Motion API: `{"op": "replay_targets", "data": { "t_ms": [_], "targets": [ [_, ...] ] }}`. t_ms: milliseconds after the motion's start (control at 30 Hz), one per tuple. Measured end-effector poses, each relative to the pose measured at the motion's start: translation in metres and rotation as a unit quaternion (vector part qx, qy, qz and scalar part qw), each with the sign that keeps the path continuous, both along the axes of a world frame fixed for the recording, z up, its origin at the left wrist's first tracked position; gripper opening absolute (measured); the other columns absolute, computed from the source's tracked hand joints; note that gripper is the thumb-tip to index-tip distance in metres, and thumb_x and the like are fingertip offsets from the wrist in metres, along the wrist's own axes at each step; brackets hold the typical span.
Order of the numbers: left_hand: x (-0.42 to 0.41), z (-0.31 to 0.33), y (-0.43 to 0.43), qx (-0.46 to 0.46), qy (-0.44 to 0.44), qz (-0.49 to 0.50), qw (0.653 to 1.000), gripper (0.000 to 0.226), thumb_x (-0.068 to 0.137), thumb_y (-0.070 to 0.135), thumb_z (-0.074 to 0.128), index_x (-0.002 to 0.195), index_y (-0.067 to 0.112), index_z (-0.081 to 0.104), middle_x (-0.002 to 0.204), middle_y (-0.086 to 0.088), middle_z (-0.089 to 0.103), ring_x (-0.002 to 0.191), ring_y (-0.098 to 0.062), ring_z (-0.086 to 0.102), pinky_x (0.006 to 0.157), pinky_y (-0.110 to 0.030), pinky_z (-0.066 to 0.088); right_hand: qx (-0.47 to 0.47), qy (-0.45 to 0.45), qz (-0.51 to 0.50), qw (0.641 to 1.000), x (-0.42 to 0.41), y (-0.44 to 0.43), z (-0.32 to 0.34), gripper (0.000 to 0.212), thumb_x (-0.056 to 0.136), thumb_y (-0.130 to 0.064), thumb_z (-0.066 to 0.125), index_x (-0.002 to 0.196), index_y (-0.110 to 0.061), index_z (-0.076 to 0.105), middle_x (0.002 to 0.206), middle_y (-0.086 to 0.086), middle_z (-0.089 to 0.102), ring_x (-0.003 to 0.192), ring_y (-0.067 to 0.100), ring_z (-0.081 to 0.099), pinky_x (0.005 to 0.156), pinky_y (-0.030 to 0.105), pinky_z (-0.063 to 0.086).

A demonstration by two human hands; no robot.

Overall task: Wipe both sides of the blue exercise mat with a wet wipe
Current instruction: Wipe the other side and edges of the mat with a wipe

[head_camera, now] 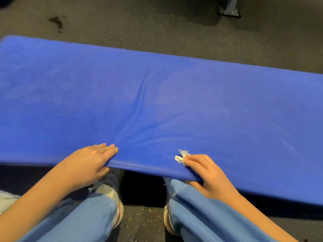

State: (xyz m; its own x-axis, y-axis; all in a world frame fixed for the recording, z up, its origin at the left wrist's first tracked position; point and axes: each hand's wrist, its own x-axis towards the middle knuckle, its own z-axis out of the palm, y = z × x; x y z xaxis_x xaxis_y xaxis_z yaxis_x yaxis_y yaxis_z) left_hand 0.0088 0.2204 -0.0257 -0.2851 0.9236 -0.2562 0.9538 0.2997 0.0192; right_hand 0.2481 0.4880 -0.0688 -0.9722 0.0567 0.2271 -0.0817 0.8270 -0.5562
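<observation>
While we lift the near edge of the blue mat (157, 102) off the floor (174, 32) | left hand (90, 163) clamps it, thumb beneath; right hand (206, 172) likewise, pinching wet wipe (180, 157) | we judge: mid-flip; underside unwiped

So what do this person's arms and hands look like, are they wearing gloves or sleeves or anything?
No gloves and no sleeves in view: both forearms are bare down to the wrists. The left hand and the right hand show no rings, watch or bracelets that I can make out. Below them the person wears light blue ribbed trousers and pale sneakers.
</observation>
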Motion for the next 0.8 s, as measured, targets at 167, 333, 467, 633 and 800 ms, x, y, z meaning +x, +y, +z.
{"op": "replay_targets", "data": {
  "t_ms": [167,333,467,633,800],
  "targets": [
    [0.0,0.012,-0.037,0.062,-0.006,0.077,0.995,0.084,0.031,0.019,0.1,0.105,0.018,0.059,0.097,0.001,0.075,0.082,-0.022,0.074,0.061,-0.028,0.056,-0.033,-0.047,0.076,0.995,-0.029,-0.012,0.016,0.041,0.085,-0.031,0.058,0.123,-0.016,0.054,0.121,-0.004,0.055,0.104,0.016,0.052,0.09,0.021,0.042],
    [0.014,0.007,-0.071,0.05,-0.052,0.138,0.988,0.075,0.043,0.02,0.098,0.109,0.02,0.063,0.104,0.002,0.074,0.09,-0.023,0.072,0.068,-0.028,0.056,-0.052,-0.1,0.147,0.983,-0.04,-0.021,0.02,0.042,0.077,-0.03,0.066,0.116,-0.016,0.059,0.116,-0.007,0.056,0.101,0.013,0.052,0.087,0.017,0.04],
    [0.02,-0.004,-0.078,-0.006,-0.149,0.213,0.966,0.078,0.071,0.044,0.08,0.139,0.038,0.042,0.14,0.025,0.038,0.133,-0.002,0.042,0.104,-0.028,0.041,-0.075,-0.153,0.165,0.971,-0.035,-0.025,0.019,0.046,0.074,-0.037,0.07,0.115,-0.018,0.061,0.116,-0.01,0.056,0.101,0.011,0.052,0.087,0.02,0.042],
    [-0.013,0.009,-0.051,-0.113,-0.278,0.265,0.917,0.083,0.04,0.106,0.025,0.105,0.06,0.049,0.125,0.041,0.044,0.12,0.014,0.043,0.104,-0.019,0.036,-0.114,-0.212,0.137,0.961,-0.044,-0.017,0.023,0.035,0.089,-0.039,0.051,0.115,-0.022,0.067,0.112,-0.007,0.06,0.1,0.005,0.053,0.086,0.016,0.04],
    [-0.035,-0.03,0.017,0.014,-0.234,0.272,0.933,0.049,0.099,0.043,0.045,0.145,0.026,0.042,0.154,0.012,0.031,0.141,-0.008,0.028,0.114,-0.025,0.021,-0.111,-0.18,0.024,0.977,-0.08,-0.034,0.011,0.031,0.087,-0.041,0.055,0.09,-0.019,0.076,0.082,0.002,0.061,0.069,0.017,0.056,0.062,0.028,0.045]
  ]
}}
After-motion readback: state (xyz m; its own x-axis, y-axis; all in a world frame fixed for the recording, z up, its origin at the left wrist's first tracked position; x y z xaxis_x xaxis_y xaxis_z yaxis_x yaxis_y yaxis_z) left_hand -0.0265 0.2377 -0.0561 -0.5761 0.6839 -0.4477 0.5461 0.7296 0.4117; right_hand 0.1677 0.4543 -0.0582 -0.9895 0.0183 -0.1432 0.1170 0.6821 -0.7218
